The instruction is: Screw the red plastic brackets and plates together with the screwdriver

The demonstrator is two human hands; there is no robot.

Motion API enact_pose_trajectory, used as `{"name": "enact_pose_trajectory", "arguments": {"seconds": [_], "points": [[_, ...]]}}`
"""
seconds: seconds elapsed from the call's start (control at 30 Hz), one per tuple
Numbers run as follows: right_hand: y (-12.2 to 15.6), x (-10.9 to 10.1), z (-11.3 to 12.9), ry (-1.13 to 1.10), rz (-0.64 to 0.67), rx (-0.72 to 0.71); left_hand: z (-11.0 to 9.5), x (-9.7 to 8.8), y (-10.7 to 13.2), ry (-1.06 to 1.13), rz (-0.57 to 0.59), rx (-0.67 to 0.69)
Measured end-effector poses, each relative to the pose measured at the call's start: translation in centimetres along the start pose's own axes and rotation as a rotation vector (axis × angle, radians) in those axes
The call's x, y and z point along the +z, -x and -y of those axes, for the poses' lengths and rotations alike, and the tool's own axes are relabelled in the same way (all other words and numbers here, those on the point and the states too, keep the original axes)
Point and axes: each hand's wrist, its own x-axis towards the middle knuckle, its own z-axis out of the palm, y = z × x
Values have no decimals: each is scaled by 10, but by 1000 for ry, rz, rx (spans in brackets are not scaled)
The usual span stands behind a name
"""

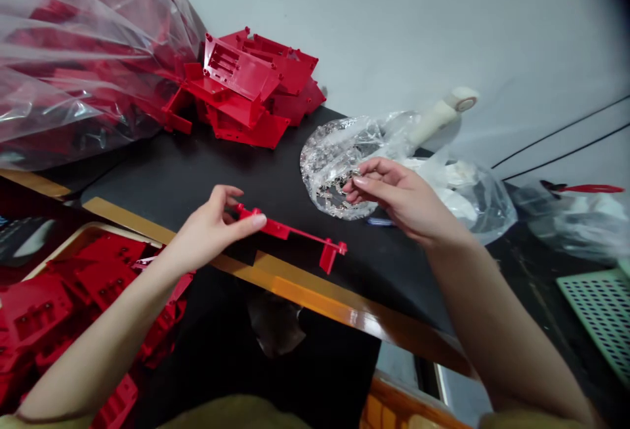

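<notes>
My left hand (216, 225) is closed on a thin red plastic panel (305, 235), seen nearly edge-on, its thumb along one end. The panel is held over the front of the black tabletop. Above a clear plastic bag (322, 147) of small shiny metal pieces (339, 186) is my right hand (394, 196). Its thumb and fingers are pinched together; whatever lies between the fingertips is too small to make out against the metal pieces.
Red panels (251, 88) are piled at the back, beside a large clear bag (83, 75) of them. A bin (44, 265) at lower left holds more. Further right are a whitish cylinder (438, 117), bags with white contents (462, 193), red-handled pliers (590, 188) and a green perforated basket (598, 304).
</notes>
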Motion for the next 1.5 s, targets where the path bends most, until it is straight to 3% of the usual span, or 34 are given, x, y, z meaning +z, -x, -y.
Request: {"name": "enact_pose_trajectory", "arguments": {"seconds": [0.1, 0.2, 0.37, 0.6, 0.73, 0.83, 1.0, 1.13, 1.33, 1.5], "points": [[11, -9, 0, -31, -79, 17, -12, -13, -15, -357, -56, -167], [20, -12, -4, -52, -101, 40, -23, -23, -32, -544, 55, -261], [31, -12, -14, -56, -77, 62, -28, -26, -53, -516, 287, -342], [38, -10, -27, -56, -64, 84, -26, -28, -58, -476, 316, -337], [40, -9, -32, -58, -66, 94, -28, -29, -49, -546, 246, -189], [41, -10, -34, -63, -84, 89, -28, -23, -42, -579, 137, 12], [42, -18, -34, -72, -176, 25, -21, -3, -33, -469, -56, 397], [45, -14, -34, -38, -197, -49, -5, 14, -26, -422, -143, 579], [59, 21, -47, 102, -38, -127, 17, 18, -21, -495, -65, 688], [79, 54, -75, 186, 4, -216, 20, 16, -14, -573, -17, 722]]}}
